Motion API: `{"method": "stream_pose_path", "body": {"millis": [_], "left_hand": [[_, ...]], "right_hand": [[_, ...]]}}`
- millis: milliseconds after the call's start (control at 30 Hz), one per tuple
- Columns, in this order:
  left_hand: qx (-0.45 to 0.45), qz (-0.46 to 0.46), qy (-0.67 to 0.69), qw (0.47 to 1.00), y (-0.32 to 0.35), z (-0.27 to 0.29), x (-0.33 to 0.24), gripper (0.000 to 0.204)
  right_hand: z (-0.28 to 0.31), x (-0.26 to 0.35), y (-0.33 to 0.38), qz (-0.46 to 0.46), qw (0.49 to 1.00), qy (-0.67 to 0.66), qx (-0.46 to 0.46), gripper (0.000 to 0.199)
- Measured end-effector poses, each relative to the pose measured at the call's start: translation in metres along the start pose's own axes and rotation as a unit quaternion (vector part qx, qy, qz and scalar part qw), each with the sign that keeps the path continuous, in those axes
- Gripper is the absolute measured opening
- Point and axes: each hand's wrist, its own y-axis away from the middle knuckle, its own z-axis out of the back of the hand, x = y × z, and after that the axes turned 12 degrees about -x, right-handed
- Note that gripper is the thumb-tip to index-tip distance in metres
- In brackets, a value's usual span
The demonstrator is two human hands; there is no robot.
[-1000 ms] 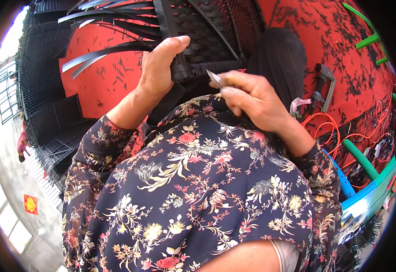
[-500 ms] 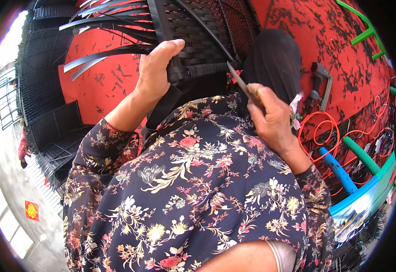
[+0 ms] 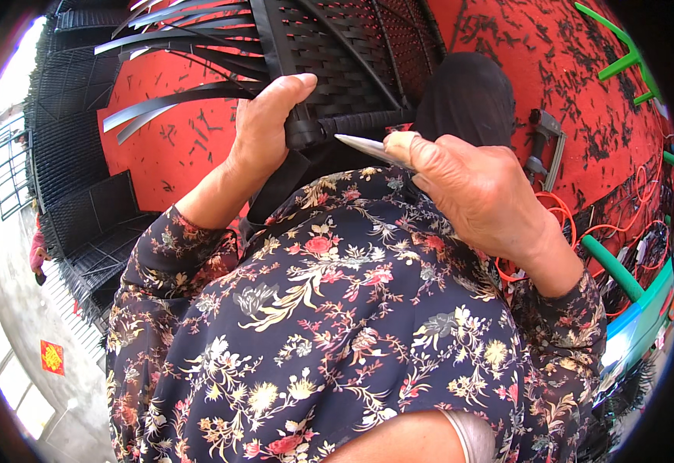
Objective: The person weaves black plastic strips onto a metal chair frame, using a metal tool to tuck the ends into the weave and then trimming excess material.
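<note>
My left hand point(image 3: 267, 116) is closed round the near left corner of a black woven frame point(image 3: 345, 62), thumb on top. Flat black strips point(image 3: 198, 35) stick out loose from the frame's left side. A wrapped bar point(image 3: 360, 121) runs along its near edge. In my right hand point(image 3: 480, 189) is a pointed grey metal blade point(image 3: 368, 147), pinched between thumb and fingers; its handle is hidden in the palm. The blade's tip points left, just below the wrapped bar and close to the corner. Whether the tip touches the bar, I cannot tell.
Black offcuts litter the red floor covering point(image 3: 538, 38). To the right lie a staple gun point(image 3: 541, 147) and an orange hose point(image 3: 557, 212), near a green bar point(image 3: 615, 266). Black woven pieces point(image 3: 78, 131) stand stacked at left. A green frame point(image 3: 623, 58) is at far right.
My right hand has moved left and turned over, bringing the blade's tip from the bar's right end toward the left corner. My left hand keeps its grip, almost still.
</note>
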Motion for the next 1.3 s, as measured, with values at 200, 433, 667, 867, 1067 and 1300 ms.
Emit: {"method": "stream_pose_path", "body": {"millis": [200,433,667,867,1067,1300], "left_hand": [[0.024,0.096,0.018,0.995,0.001,0.002,-0.011,0.023],[0.010,0.075,0.028,0.997,0.004,0.002,-0.010,0.022],[0.004,0.045,0.014,0.999,0.004,0.001,-0.011,0.021],[-0.053,-0.008,0.010,0.999,0.015,-0.001,-0.008,0.020],[-0.113,-0.011,0.052,0.992,0.026,-0.003,-0.008,0.017],[-0.040,-0.050,0.032,0.997,0.020,0.005,-0.005,0.042]], "right_hand": [[0.002,0.001,-0.006,0.046,0.997,0.060,0.030,0.037],[0.001,-0.001,-0.009,0.065,0.994,0.087,0.030,0.035],[0.003,-0.004,-0.016,0.083,0.992,0.082,0.038,0.039],[0.001,-0.021,-0.028,0.134,0.986,0.056,0.076,0.041],[-0.049,-0.049,-0.012,0.080,0.978,-0.194,0.010,0.038],[-0.073,-0.050,-0.001,0.024,0.946,-0.322,-0.041,0.042]]}}
